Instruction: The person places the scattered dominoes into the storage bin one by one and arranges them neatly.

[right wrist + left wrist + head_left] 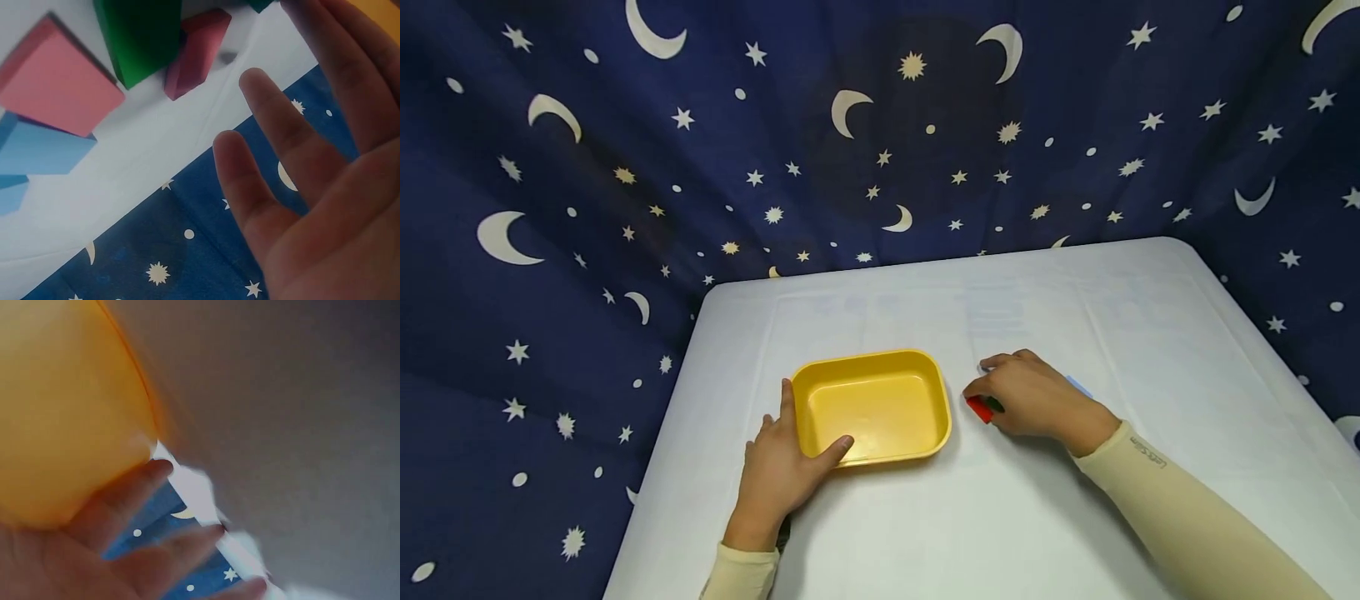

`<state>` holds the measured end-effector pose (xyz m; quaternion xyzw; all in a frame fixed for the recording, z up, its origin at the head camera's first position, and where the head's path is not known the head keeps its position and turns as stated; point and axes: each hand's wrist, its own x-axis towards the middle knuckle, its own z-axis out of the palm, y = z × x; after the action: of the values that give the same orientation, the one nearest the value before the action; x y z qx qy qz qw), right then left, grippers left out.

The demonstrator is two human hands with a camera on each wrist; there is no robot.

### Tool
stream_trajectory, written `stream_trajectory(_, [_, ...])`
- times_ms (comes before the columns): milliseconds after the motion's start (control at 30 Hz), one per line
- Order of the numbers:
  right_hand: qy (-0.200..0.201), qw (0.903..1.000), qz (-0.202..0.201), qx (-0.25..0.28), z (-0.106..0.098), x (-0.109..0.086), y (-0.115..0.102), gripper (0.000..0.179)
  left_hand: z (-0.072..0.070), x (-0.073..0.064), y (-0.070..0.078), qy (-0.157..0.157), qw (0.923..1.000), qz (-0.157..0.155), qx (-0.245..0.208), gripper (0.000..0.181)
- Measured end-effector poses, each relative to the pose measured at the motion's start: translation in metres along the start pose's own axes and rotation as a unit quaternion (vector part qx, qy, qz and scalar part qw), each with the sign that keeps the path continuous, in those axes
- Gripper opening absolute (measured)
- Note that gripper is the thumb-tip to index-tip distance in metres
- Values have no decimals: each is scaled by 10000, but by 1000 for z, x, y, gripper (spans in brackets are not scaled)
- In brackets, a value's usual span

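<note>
A shallow yellow tray (pixel 872 460) lies on the white table. My left hand (pixel 782 467) holds its near-left corner, with the thumb over the rim and the fingers along the outer side. In the left wrist view, those fingers (pixel 125 503) touch the yellow wall. To the right of the tray, my right hand (pixel 1033 396) is low over blocks, a red block (pixel 979 408) and a bit of green showing under it. The right wrist view shows a green block (pixel 140 37), two pink-red blocks (pixel 62 78) and a fingertip at another green corner (pixel 262 4). Its thumb is out of sight there.
Light blue blocks (pixel 47 147) lie beside the pink ones; a blue edge (pixel 1078 386) peeks out behind the right hand. A dark blue curtain (pixel 805 125) with moons and stars surrounds the white table (pixel 865 308) at the back and sides.
</note>
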<state>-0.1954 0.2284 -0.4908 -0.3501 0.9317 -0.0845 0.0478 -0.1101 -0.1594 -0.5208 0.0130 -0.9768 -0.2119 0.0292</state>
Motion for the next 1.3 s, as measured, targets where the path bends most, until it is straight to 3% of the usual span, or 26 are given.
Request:
stream_trajectory(467, [391, 9991, 133, -79, 0, -13, -12, 28, -7, 5, 3, -436, 9977, 518, 76, 149])
stream_trajectory(600, [526, 9982, 237, -175, -3, -18, -14, 39, -9, 6, 6, -485, 9971, 589, 70, 150])
stream_trajectory(767, [603, 9972, 379, -228, -9, -23, -18, 57, -7, 7, 7, -518, 9964, 659, 153, 151])
stream_trajectory(1300, [721, 9937, 694, -504, -22, -7, -13, 61, -3, 9, 8, -492, 9972, 549, -145, 152])
